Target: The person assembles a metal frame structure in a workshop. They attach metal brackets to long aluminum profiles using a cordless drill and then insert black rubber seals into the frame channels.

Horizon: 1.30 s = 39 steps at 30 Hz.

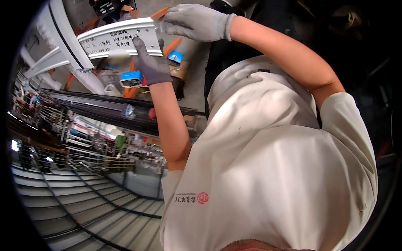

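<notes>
A long white metal profile [146,42] with holes near its end and black handwriting on its face lies at the upper left. My left hand [154,67], in a grey glove, grips its lower edge, with the thumb up on the face and the other fingers mostly hidden behind. At the profile's right end is my right hand [199,24], also gloved in grey. Its fingers and thumb close around a greyish, translucent patch beside that end, which I cannot make out. Another white profile [63,35] with a dark stripe crosses in front of the long one.
Orange bars [171,47] run beneath the profiles. A blue box [131,78] sits below my left hand, with another blue box [175,56] to its right. Dark, long wrapped bundles [96,104] lie farther down on the left, beside racks [83,140] of stacked lengths.
</notes>
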Each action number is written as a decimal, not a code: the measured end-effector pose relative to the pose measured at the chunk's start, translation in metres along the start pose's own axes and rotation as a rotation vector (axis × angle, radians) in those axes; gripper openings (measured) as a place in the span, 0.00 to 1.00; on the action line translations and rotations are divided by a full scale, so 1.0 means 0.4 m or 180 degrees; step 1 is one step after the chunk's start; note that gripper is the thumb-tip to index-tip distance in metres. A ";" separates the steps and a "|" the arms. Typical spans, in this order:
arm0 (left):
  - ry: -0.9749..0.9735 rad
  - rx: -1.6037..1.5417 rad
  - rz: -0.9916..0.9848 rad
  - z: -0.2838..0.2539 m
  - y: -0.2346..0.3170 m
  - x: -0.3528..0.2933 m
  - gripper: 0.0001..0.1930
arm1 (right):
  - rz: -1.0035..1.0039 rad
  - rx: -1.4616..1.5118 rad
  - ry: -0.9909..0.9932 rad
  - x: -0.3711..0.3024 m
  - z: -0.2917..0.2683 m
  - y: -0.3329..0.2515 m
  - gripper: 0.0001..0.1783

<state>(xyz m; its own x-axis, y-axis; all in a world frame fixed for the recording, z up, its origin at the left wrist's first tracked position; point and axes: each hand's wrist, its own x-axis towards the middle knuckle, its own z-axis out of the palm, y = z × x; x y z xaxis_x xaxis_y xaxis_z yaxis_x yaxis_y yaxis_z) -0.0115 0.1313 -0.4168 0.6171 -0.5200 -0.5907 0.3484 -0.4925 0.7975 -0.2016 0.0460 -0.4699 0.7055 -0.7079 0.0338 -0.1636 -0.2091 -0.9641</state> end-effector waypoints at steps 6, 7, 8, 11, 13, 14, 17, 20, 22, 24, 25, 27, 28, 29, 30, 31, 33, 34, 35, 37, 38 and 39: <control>-0.0316 0.0039 -0.0112 -0.019 0.006 0.007 0.29 | 0.0009 0.0072 -0.0157 0.007 -0.009 -0.008 0.15; -0.0149 0.0105 -0.0127 -0.008 0.006 -0.001 0.30 | -0.0001 0.0153 -0.0154 0.006 -0.008 -0.008 0.15; -0.0205 0.0075 -0.0099 -0.006 0.004 0.001 0.30 | -0.0012 0.0234 -0.0152 0.007 -0.012 -0.008 0.15; -0.0312 0.0046 -0.0048 -0.023 -0.006 0.009 0.30 | -0.0001 0.0228 -0.0248 0.007 -0.019 -0.003 0.17; -0.0365 0.0043 -0.0128 -0.025 -0.003 0.012 0.30 | -0.0030 0.0287 -0.0164 0.005 -0.029 -0.001 0.18; -0.0384 0.0052 -0.0164 -0.030 0.001 0.015 0.30 | -0.0025 0.0307 -0.0251 0.005 -0.029 -0.001 0.18; -0.0772 -0.0005 -0.0247 -0.020 0.014 0.013 0.28 | -0.0347 0.0005 -0.0257 0.003 -0.034 0.009 0.16; 0.0058 0.0001 -0.0282 0.036 0.027 -0.026 0.25 | -0.0285 -0.0073 -0.0253 0.007 -0.007 0.024 0.15; 0.0423 -0.0023 -0.0372 0.061 0.037 -0.041 0.25 | -0.0261 -0.0113 -0.0212 -0.002 0.006 0.030 0.14; -0.0103 -0.0300 -0.0625 -0.007 0.047 -0.010 0.23 | -0.0164 -0.0074 -0.0191 -0.011 -0.006 0.035 0.13; -0.0226 -0.0314 -0.0626 -0.011 0.047 -0.006 0.24 | -0.0193 -0.0029 -0.0262 -0.011 -0.019 0.030 0.12; -0.0339 -0.0303 -0.0681 -0.026 0.049 0.006 0.24 | -0.0260 -0.0070 -0.0328 -0.012 -0.032 0.024 0.10; -0.0313 -0.0300 -0.0696 -0.036 0.051 0.007 0.24 | -0.0249 -0.0041 -0.0308 -0.012 -0.029 0.025 0.10; -0.0285 -0.0297 -0.0711 -0.044 0.052 0.007 0.24 | -0.0240 -0.0012 -0.0290 -0.010 -0.026 0.025 0.10; -0.0256 -0.0295 -0.0726 -0.047 0.052 0.007 0.23 | -0.0231 0.0018 -0.0273 -0.008 -0.023 0.026 0.10; -0.0144 -0.0177 -0.0664 -0.038 0.051 0.003 0.24 | -0.0220 0.0001 -0.0288 -0.009 -0.029 0.025 0.10; -0.0540 -0.0478 -0.0818 -0.055 0.052 0.011 0.24 | -0.0201 -0.0034 -0.0321 -0.011 -0.043 0.020 0.10; -0.0733 -0.0628 -0.0894 -0.060 0.052 0.011 0.24 | -0.0221 -0.0048 -0.0314 -0.011 -0.041 0.020 0.10; -0.0681 -0.0619 -0.0864 -0.061 0.050 0.011 0.24 | -0.0242 -0.0061 -0.0309 -0.010 -0.038 0.021 0.10; -0.0585 -0.0603 -0.0799 -0.051 0.049 0.011 0.23 | -0.0197 0.0023 -0.0264 -0.008 -0.031 0.021 0.11; -0.0386 -0.0613 -0.0775 -0.035 0.048 0.006 0.23 | -0.0133 0.0118 -0.0234 -0.006 -0.023 0.022 0.11; -0.0187 -0.0622 -0.0751 -0.010 0.045 -0.003 0.22 | -0.0068 0.0213 -0.0203 -0.005 -0.017 0.022 0.11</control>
<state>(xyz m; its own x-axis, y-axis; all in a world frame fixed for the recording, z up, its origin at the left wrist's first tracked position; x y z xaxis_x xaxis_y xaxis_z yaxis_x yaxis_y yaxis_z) -0.0031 0.1258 -0.4012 0.4632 -0.4494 -0.7638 0.6098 -0.4638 0.6427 -0.2090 0.0411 -0.4768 0.7512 -0.6589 0.0399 -0.1030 -0.1767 -0.9789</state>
